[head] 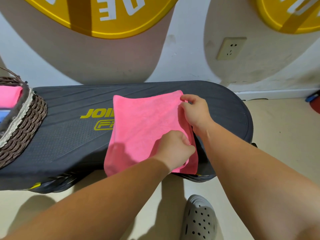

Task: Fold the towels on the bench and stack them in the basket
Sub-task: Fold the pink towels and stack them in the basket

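Note:
A pink towel lies folded over on the dark grey bench, its near end hanging a little over the front edge. My left hand pinches the towel's right edge near the front. My right hand pinches the same edge at the far right corner. A woven brown basket stands on the bench's left end, cut off by the frame. A folded pink towel lies in it, with a bit of blue cloth in front of it.
The bench stands against a white wall with a power socket. My grey perforated shoe is on the beige floor in front. A blue and red object lies on the floor at the far right.

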